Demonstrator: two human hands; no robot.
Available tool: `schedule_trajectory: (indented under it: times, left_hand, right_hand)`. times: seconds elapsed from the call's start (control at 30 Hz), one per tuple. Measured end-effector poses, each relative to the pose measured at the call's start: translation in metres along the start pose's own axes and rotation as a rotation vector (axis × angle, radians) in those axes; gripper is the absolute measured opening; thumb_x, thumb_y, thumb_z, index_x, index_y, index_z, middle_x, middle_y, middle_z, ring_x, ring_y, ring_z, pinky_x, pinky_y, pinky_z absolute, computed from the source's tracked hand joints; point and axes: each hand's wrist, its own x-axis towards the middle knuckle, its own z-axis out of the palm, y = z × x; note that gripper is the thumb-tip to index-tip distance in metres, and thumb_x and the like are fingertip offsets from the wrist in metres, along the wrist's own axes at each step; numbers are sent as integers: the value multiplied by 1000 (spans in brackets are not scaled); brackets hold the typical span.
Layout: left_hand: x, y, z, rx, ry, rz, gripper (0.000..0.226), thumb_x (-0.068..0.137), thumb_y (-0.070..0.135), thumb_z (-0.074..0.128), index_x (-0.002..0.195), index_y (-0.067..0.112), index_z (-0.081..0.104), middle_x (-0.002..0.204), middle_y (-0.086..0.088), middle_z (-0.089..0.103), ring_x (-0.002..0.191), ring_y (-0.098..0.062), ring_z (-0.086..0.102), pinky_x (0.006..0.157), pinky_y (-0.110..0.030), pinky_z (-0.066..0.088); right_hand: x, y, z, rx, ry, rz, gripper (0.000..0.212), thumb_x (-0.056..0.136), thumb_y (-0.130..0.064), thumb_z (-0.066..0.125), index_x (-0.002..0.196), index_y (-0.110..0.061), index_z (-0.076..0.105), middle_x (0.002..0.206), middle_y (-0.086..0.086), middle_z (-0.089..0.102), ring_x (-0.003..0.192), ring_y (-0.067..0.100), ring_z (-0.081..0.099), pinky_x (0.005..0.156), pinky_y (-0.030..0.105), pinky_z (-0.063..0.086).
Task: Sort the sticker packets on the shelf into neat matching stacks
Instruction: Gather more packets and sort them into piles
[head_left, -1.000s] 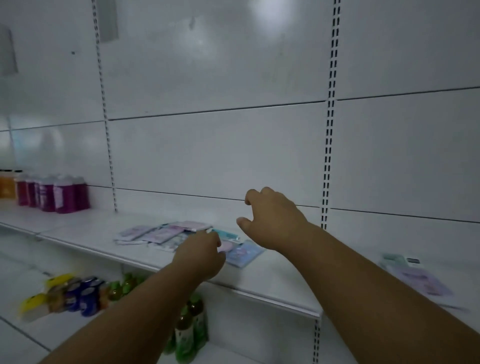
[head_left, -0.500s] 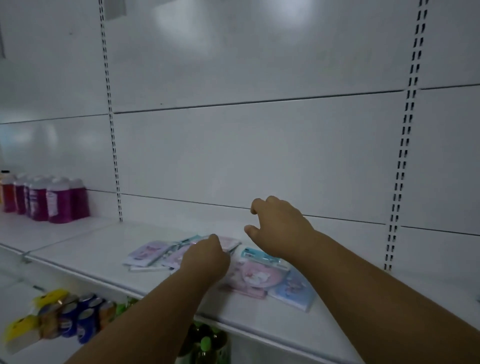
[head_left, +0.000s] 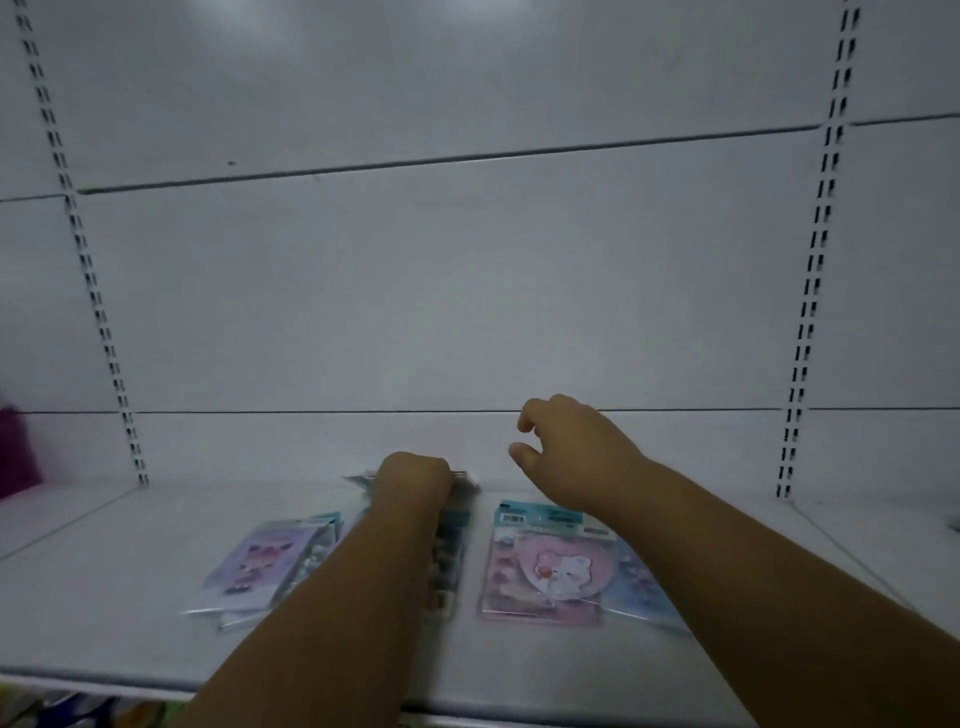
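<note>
Sticker packets lie spread on the white shelf (head_left: 130, 639). A purple packet (head_left: 260, 564) lies at the left on top of others. A pink packet with a heart and bear (head_left: 540, 566) lies at the right over a blue packet (head_left: 641, 597). Between them a packet with a teal header (head_left: 449, 551) shows beside my left forearm. My left hand (head_left: 413, 480) rests curled over packets at the back of the pile; its fingers are hidden. My right hand (head_left: 566, 449) hovers above the pink packet's top edge, fingers curled and apart, holding nothing.
The white back panel (head_left: 467, 291) with slotted uprights (head_left: 810, 291) closes off the rear. A magenta bottle (head_left: 15, 457) shows blurred at the far left. Coloured goods (head_left: 57, 709) peek from the lower shelf under the front edge.
The view has moved closer and rightward, centring the packets. My left hand has reached further back onto the pile. My right hand stays hovering above the pink packet.
</note>
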Motion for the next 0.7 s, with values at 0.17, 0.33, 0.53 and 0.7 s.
schedule_trajectory:
  times: [0.17, 0.33, 0.53, 0.7]
  left_hand:
    - [-4, -20, -22, -277, -34, 159, 26, 87, 18, 58, 111, 10, 64, 108, -11, 70, 100, -29, 66, 88, -33, 51]
    - [-35, -38, -52, -628, 128, 229, 27, 85, 1, 52, 95, 24, 61, 98, -4, 63, 79, -16, 61, 66, -28, 50]
    - [-65, -55, -100, -774, -77, 356, 30, 93, 0, 50, 98, 29, 54, 96, 4, 60, 78, -6, 60, 39, -13, 42]
    - [-78, -63, -117, -793, -158, 365, 34, 96, 5, 50, 88, 38, 53, 108, -4, 64, 85, -11, 65, 40, -15, 46]
  right_hand:
    - [-3, -15, 9, -4, 5, 116, 37, 92, -41, 53, 121, -20, 54, 120, 5, 57, 106, 24, 57, 89, 37, 48]
    - [-20, -29, 23, -47, 21, 250, 39, 89, -39, 59, 120, -17, 55, 118, 7, 57, 104, 25, 57, 87, 35, 48]
    - [-47, -25, 39, -256, -184, 573, 42, 75, -46, 63, 105, -17, 63, 105, 6, 67, 94, 25, 65, 75, 29, 52]
    - [-48, -24, 46, -230, -242, 634, 47, 77, -46, 58, 112, -16, 63, 105, 5, 68, 94, 24, 65, 87, 35, 54]
